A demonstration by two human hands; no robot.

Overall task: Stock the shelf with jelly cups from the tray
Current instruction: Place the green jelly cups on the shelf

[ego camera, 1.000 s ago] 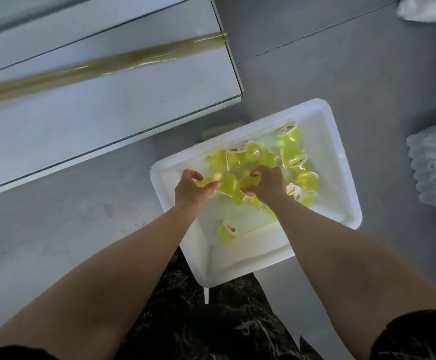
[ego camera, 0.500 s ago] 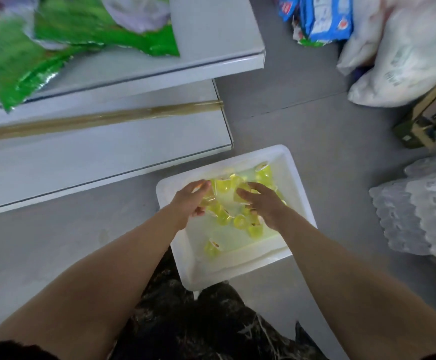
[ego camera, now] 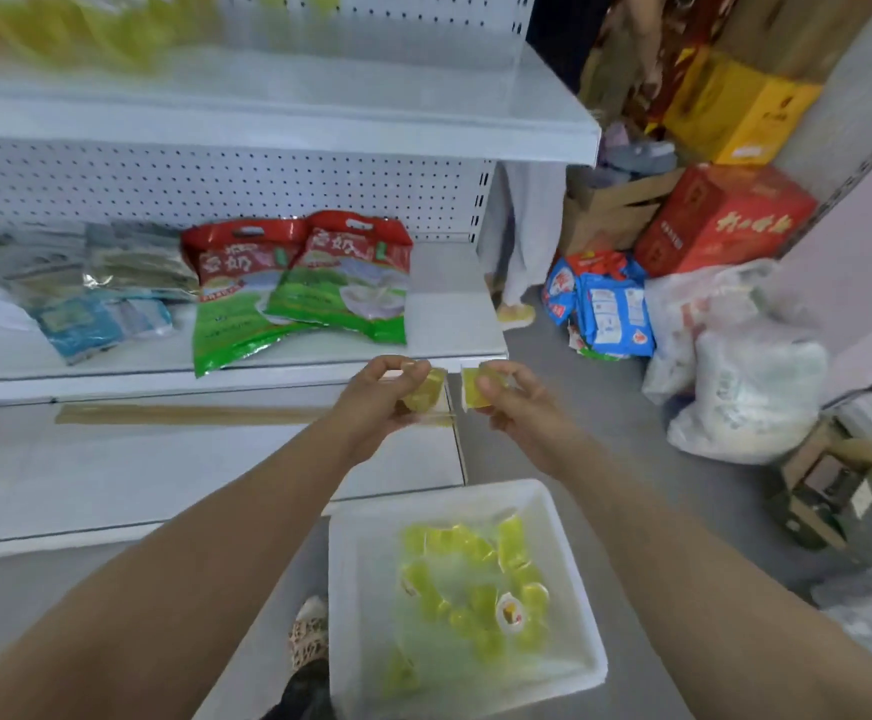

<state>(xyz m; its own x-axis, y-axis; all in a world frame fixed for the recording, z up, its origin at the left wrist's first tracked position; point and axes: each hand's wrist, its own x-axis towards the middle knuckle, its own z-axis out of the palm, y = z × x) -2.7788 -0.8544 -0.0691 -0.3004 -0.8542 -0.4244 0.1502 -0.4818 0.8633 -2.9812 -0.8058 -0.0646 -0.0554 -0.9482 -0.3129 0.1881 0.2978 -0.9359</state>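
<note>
Grip: L hand (ego camera: 371,403) on jelly cup (ego camera: 425,392), R hand (ego camera: 518,407) on 2nd cup (ego camera: 475,395)

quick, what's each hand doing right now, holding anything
Left hand: fingers curled round a yellow jelly cup, held up in front of the shelf.
Right hand: pinching another yellow jelly cup beside it.

Looks forward and down from head height, wide-angled, close over both forearms (ego camera: 247,517); faces the shelf (ego camera: 449,319) ahead, with the tray (ego camera: 352,589) low and near, just beneath.
</note>
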